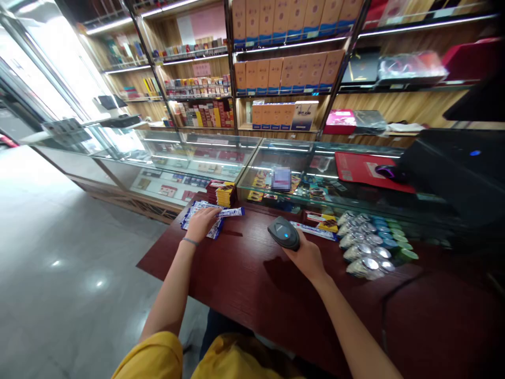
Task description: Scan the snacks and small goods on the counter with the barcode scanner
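My right hand (305, 256) is wrapped round a dark grey barcode scanner (284, 232) with a small blue light, held just above the dark red wooden counter (252, 284). My left hand (203, 222) lies on a pile of blue-and-white packets (232, 212) at the counter's far left edge, fingers bent over the top ones. I cannot tell whether it grips one. A thin band sits on that wrist.
A stack of yellow and red boxes (223, 193) stands behind the packets. Flat packets (317, 230) and rows of foil-lidded cups (369, 245) lie right of the scanner. Glass display cases (221, 152), a dark register (453, 173) and stocked shelves (284, 68) stand beyond.
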{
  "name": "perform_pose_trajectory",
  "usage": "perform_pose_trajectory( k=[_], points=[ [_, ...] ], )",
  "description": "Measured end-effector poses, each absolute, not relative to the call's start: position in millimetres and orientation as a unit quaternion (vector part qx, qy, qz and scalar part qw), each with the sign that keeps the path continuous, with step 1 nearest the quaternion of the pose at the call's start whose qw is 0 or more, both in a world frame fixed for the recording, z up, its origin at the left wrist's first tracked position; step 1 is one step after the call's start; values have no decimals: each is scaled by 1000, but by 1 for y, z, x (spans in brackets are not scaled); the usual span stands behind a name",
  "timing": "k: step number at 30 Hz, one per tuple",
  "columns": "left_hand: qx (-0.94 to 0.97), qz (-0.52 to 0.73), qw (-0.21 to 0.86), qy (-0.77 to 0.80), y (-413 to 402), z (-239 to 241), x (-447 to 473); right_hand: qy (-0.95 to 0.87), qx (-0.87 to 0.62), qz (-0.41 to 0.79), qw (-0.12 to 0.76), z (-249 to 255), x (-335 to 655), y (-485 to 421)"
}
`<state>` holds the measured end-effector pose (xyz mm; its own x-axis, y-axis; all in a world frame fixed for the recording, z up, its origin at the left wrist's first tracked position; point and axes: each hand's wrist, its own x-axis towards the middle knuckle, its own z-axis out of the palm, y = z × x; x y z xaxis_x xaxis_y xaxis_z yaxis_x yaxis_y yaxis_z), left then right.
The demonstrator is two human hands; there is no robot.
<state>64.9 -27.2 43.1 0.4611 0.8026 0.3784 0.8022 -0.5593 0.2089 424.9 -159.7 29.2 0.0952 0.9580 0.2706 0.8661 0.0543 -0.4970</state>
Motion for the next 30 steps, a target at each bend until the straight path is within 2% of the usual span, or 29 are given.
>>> perform_pose_trajectory(
  k=[9,22,30],
  points=[
    [880,152,8,450,-20,37,2,-691,-673,80,252,23,406,-150],
    [877,138,11,461,7,29,-10,-699,-668,55,248,19,405,-148],
    [858,179,1,482,-2,22,-1,-699,-671,49,241,20,403,-149]
  ],
)
